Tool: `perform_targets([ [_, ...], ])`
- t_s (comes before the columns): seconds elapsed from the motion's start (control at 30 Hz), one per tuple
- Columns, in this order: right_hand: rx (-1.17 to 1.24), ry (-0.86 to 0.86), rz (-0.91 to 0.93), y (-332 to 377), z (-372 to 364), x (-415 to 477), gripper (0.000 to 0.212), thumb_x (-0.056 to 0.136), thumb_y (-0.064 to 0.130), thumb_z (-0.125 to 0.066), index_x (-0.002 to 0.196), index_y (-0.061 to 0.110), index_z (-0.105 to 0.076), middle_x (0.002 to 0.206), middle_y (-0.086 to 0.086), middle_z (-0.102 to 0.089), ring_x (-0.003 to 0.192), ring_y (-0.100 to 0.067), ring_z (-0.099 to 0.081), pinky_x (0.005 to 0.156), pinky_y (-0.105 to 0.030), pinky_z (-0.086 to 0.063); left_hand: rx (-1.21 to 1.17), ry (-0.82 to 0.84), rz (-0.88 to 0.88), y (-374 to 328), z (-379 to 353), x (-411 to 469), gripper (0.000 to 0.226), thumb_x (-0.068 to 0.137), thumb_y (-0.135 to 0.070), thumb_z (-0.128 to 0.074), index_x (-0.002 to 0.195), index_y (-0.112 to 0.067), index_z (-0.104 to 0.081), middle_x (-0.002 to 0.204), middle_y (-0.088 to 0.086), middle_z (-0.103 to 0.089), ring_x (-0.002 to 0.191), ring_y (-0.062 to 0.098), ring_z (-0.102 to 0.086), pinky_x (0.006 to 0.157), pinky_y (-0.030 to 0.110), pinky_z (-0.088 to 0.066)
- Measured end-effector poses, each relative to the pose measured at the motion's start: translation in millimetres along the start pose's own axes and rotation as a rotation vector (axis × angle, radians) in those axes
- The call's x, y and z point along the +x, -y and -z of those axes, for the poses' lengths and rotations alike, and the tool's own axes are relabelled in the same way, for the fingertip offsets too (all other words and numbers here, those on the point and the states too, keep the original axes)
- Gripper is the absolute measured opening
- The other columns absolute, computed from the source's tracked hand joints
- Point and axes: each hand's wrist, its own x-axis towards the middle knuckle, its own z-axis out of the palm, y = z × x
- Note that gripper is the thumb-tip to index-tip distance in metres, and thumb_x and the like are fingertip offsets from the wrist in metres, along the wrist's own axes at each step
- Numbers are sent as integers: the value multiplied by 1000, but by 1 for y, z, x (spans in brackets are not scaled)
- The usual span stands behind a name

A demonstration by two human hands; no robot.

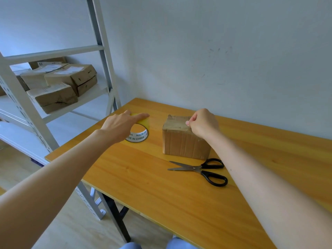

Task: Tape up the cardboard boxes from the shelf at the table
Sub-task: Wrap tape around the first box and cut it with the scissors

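On the table [143, 180], left hand [120, 125] curls over the tape roll [142, 136], holding it; just right of that grip, right hand [203, 124] pinches the box [183, 144] top; scissors [199, 168] near its wrist

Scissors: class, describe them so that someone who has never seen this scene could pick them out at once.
Start at the yellow wooden table against the wall, then find the taped cardboard box on it. The scissors lie flat just in front of that box, nearer the person. They alone have black handles and metal blades, with the tips pointing left.
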Motion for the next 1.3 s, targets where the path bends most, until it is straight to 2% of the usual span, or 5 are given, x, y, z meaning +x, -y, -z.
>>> perform_targets([
  [0.4, -129, -110, 114, -3, 1, -6, 48, 94, 26, -65, 128, 11, -35, 96, -10, -58, 79, -26, -59, 59, -33, -40, -206, 13, -44, 1, -4, 5, 73, 82, 13, -45, 139, -33, -38, 115, 4, -47, 86, 21, -52, 50, 24, -31],
  [0.67, -362, 11, 682, -8, -16, -38, 60, 104, 46, -32, 152, 11, -30, 159, -2, -29, 145, -16, -28, 118, -37, -18, -423, 80, -117, 0, 5, 9, 68, 76, 15, -37, 130, -24, -49, 115, 3, -55, 96, 24, -54, 77, 42, -47],
  [1.03, -406, 116, 774, -39, -9, -39, 60, 102, 34, -46, 155, 18, -22, 162, 3, -18, 149, -14, -16, 118, -26, -2, -573, 308, -159, 0, 20, 0, 63, 79, 15, -33, 114, -33, -52, 88, 1, -56, 73, 19, -48, 64, 31, -40],
  [1.2, -385, -356, 965, -73, 1, -55, 23, 88, 16, -54, 106, 2, -58, 106, -13, -59, 94, -26, -55, 80, -36, -47, -604, 330, -139, -4, 23, -8, 61, 80, 14, -34, 115, -32, -53, 90, 1, -57, 80, 21, -51, 68, 34, -44],
  [1.3, -367, -118, 910, -82, 12, -69, 4, 82, 6, -56, 80, 9, -56, 77, -3, -57, 68, -20, -51, 59, -30, -39, -591, 330, -132, -8, 24, -11, 60, 79, 13, -34, 115, -31, -53, 93, 0, -59, 87, 25, -55, 71, 37, -46],
])
